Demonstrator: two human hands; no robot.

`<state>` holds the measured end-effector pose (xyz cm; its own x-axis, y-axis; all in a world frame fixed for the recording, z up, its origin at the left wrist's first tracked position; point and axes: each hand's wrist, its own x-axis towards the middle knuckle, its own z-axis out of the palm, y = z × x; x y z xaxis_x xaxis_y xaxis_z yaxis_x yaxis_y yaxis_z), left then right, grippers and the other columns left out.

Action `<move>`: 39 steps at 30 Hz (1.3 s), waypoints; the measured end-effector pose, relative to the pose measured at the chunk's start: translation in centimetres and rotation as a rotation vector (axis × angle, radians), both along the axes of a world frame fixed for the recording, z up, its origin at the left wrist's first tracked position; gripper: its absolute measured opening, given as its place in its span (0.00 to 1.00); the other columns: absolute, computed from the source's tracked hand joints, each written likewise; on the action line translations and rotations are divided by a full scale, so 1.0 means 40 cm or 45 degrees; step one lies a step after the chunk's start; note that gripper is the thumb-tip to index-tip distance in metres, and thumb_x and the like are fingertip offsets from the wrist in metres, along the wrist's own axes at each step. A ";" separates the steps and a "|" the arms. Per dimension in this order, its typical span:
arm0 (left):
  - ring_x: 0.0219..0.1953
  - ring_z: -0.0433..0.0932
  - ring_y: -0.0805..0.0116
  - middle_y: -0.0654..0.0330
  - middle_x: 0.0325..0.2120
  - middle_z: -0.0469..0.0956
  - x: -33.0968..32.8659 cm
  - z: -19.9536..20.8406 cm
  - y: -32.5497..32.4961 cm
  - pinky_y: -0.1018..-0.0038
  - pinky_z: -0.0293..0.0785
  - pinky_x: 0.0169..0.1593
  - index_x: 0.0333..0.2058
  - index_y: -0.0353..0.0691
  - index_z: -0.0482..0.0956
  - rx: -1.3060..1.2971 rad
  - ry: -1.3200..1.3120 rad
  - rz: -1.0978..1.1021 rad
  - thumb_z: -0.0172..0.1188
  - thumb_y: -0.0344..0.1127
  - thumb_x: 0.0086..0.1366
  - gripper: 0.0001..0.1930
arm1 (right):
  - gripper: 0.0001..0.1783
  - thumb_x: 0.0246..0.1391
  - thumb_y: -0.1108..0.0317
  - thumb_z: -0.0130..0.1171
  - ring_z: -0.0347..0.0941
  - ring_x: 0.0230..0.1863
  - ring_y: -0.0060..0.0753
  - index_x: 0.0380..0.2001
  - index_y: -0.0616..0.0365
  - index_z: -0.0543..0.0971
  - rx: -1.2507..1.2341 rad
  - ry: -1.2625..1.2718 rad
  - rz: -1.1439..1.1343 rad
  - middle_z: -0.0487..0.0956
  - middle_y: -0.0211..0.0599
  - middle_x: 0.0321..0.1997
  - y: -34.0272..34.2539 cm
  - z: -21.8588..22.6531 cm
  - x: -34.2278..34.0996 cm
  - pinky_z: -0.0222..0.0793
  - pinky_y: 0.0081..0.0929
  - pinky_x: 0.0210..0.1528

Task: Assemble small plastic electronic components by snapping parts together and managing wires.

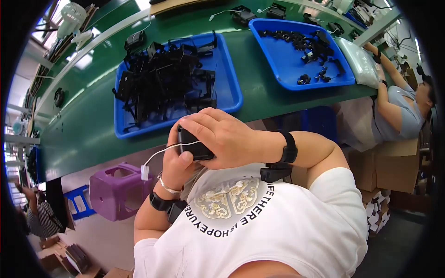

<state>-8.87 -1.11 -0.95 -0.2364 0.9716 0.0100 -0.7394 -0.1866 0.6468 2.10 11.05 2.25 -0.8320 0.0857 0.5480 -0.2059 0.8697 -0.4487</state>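
Between my two hands, just off the table's near edge, is a black plastic housing [197, 147] with a thin white cable [169, 148] running out of it. The cable ends in a small white connector [144, 173] that hangs free beside my left wrist. My left hand [174, 160] wraps the housing from the left, its thumb against the near side. My right hand [225, 136] covers the top and right of it, fingers closed over. Much of the housing is hidden under my fingers. Right beyond my hands lies a blue tray [234, 88] heaped with black plastic frames [162, 76].
Another blue tray [287, 85] with small black parts stands right on the green table [88, 125], beside a clear plastic bag [359, 62]. Housings with cables [243, 16] line the far side. A purple stool [113, 194] is at left; a co-worker [401, 106] sits at right near cardboard boxes [389, 167].
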 end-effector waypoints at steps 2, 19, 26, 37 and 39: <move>0.43 0.75 0.57 0.51 0.47 0.67 0.025 -0.028 -0.017 0.66 0.77 0.42 0.57 0.40 0.54 -0.086 -0.033 0.052 0.59 0.38 0.57 0.32 | 0.42 0.32 0.62 0.69 0.68 0.46 0.49 0.51 0.67 0.64 0.014 -0.024 0.002 0.71 0.47 0.47 -0.011 -0.017 0.035 0.65 0.39 0.48; 0.36 0.78 0.48 0.47 0.37 0.73 0.049 -0.060 -0.091 0.67 0.78 0.25 0.46 0.36 0.64 -0.282 0.004 -0.109 0.52 0.33 0.57 0.18 | 0.15 0.44 0.63 0.62 0.75 0.34 0.39 0.35 0.57 0.78 -0.138 -0.243 -1.428 0.79 0.40 0.32 0.734 -0.033 0.569 0.71 0.29 0.38; 0.37 0.78 0.49 0.48 0.37 0.73 0.061 -0.074 -0.124 0.67 0.78 0.27 0.46 0.37 0.64 -0.274 0.020 -0.132 0.52 0.31 0.58 0.17 | 0.15 0.47 0.60 0.59 0.75 0.34 0.39 0.36 0.57 0.77 0.026 -0.329 -1.397 0.79 0.41 0.31 0.777 -0.046 0.499 0.70 0.32 0.38; 0.31 0.78 0.65 0.54 0.36 0.75 0.021 -0.077 -0.105 0.77 0.72 0.24 0.50 0.36 0.63 -0.468 0.099 -0.051 0.53 0.35 0.62 0.19 | 0.09 0.54 0.71 0.56 0.66 0.25 0.16 0.37 0.64 0.75 -0.096 -0.007 -0.659 0.74 0.28 0.24 0.279 0.090 0.313 0.63 0.15 0.28; 0.30 0.78 0.69 0.57 0.34 0.75 0.020 -0.092 -0.091 0.78 0.73 0.24 0.51 0.36 0.62 -0.473 0.199 -0.085 0.53 0.40 0.63 0.21 | 0.08 0.51 0.74 0.56 0.67 0.22 0.24 0.35 0.64 0.76 0.101 -0.137 -0.435 0.73 0.32 0.22 0.151 0.079 0.259 0.63 0.18 0.26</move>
